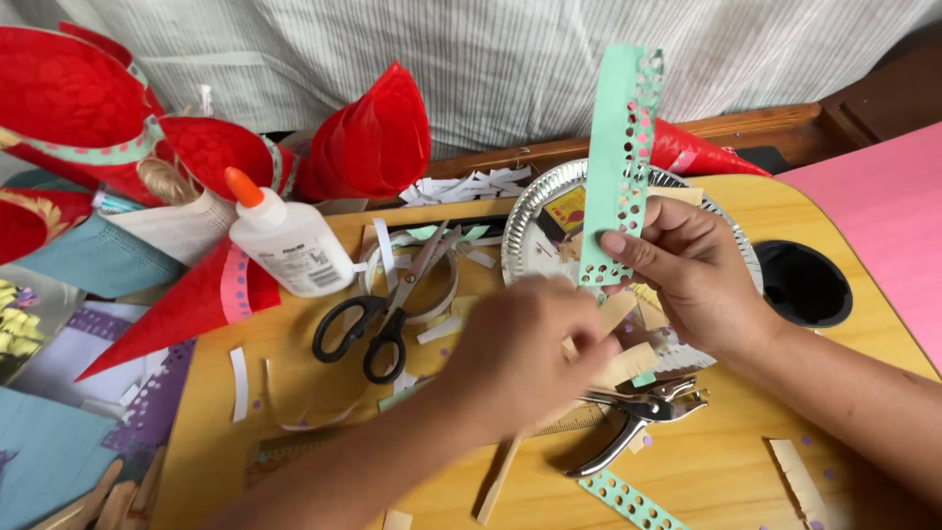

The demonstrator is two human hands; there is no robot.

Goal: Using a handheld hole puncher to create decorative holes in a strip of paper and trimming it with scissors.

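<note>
Right-hand fingers (pixel 628 245) pinched shut on the lower end of a mint-green paper strip (pixel 620 147), thumb in front, other fingers curled behind. Strip held upright above the desk (pixel 726 471), long and narrow, its right edge and bottom punched with rows of small round holes. Right hand (pixel 692 275) hovering over a silver foil plate (pixel 535 211). Left hand (pixel 520 348) lower and nearer, blurred, fingers bent down toward pale wooden sticks (pixel 628 363) by the plate's front edge; whether closed on one, cannot tell.

Just below the hands, a metal hole punch (pixel 638 417) lying on the desk, partly covered by the left hand. A second punched green strip (pixel 628 501) near the bottom edge, cut off. Left of the hands, black-handled scissors (pixel 378 319) resting across a roll of tape (pixel 417 270), and a white glue bottle (pixel 289 240) with an orange cap tipped on its side. Paper scraps scattered around. Red paper cones (pixel 368 132) piled at the upper left, another poking out behind the plate. A round black hole (pixel 803 283) in the desk at right, pink sheet (pixel 883 216) beyond it.

Plate contents mostly hidden by the strip and right hand.
</note>
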